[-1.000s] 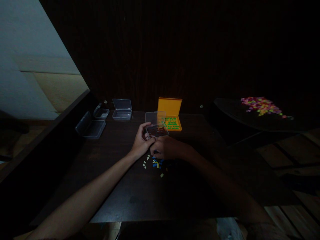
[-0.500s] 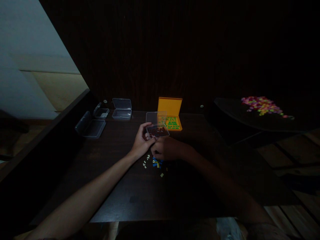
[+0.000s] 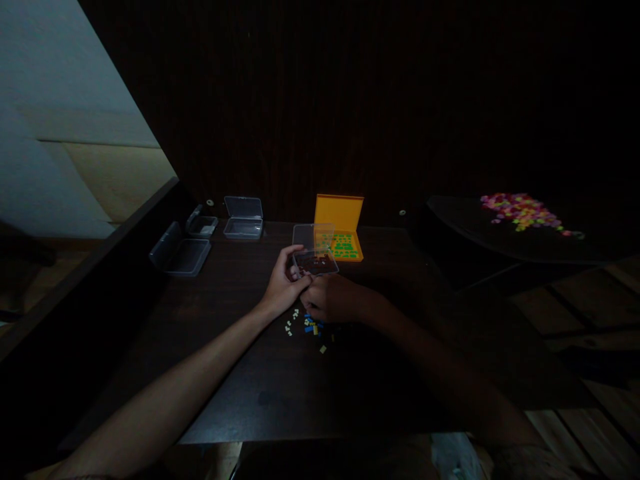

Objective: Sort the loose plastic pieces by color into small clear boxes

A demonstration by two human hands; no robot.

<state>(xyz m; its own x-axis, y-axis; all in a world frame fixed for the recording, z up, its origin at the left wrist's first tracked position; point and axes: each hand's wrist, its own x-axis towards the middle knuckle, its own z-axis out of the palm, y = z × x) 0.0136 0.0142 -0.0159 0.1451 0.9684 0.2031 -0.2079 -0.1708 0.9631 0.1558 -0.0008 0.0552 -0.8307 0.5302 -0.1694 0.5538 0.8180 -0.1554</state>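
Our left hand (image 3: 283, 288) pinches the clear box (image 3: 316, 261) mid-table, just before the orange case (image 3: 340, 230). Right hand (image 3: 333, 300) is curled over the loose bricks (image 3: 311, 328); can't tell what it holds. We'd hold the box level.

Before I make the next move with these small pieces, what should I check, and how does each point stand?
1. Is the clear box open: ok, its lid stands up at the back.
2. Hold of the left hand on the clear box: ok, its grip is on the near-left corner.
3. Grip of the right hand on a piece: cannot tell, it is curled and in deep shadow.
4. Are the loose pieces within reach: ok, they lie on the table just under both hands.
5. Is the orange box clear of the hands: ok, it is open behind the clear box and holds green pieces.
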